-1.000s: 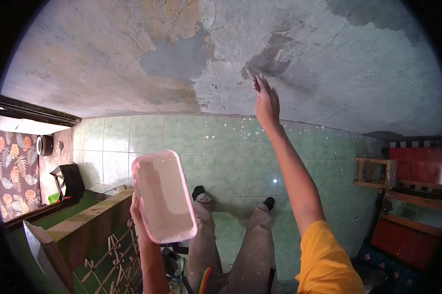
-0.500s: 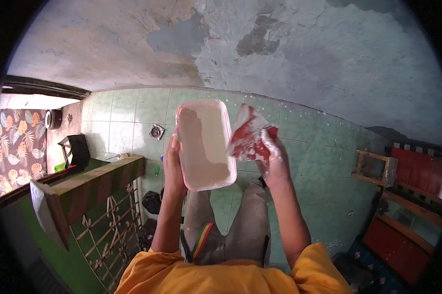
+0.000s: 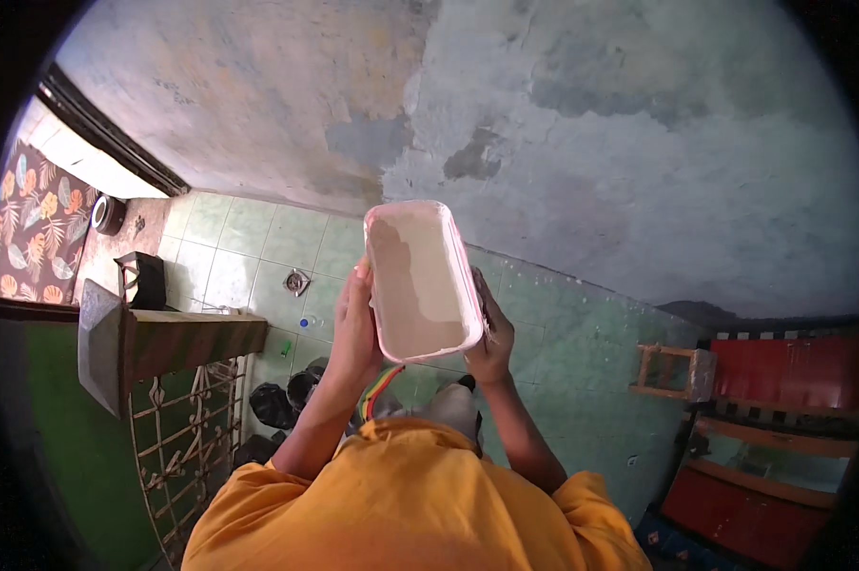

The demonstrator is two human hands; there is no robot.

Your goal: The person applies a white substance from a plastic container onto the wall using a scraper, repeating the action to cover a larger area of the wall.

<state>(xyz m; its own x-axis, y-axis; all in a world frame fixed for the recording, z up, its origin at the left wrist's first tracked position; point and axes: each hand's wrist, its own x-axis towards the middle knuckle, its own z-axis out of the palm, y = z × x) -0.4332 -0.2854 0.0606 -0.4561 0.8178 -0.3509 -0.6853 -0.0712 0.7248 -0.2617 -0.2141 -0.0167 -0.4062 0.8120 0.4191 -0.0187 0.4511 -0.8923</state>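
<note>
A rectangular pink-rimmed plastic tub [image 3: 420,276] is held up in front of me, with pale wet paint or plaster inside. My left hand [image 3: 357,319] grips its left side, the fingers running under it and partly hidden. Against the tub's right wall, my right hand [image 3: 491,333] is closed, with white smears on it. The red piece smeared with white, which that hand held earlier, is out of sight now; I cannot tell whether it is behind the tub.
Ahead stands a patchy grey wall [image 3: 582,143]. Green tiles [image 3: 563,371] cover the floor. On the left are a metal railing [image 3: 187,419], black bags [image 3: 273,404] and an ashtray-like dish [image 3: 296,282]. A wooden stool [image 3: 672,373] and red cabinet [image 3: 781,371] stand right.
My right hand has moved in to the tub's right side, and the red piece has gone from view. The tub has shifted slightly right. My view has tilted up toward the wall.
</note>
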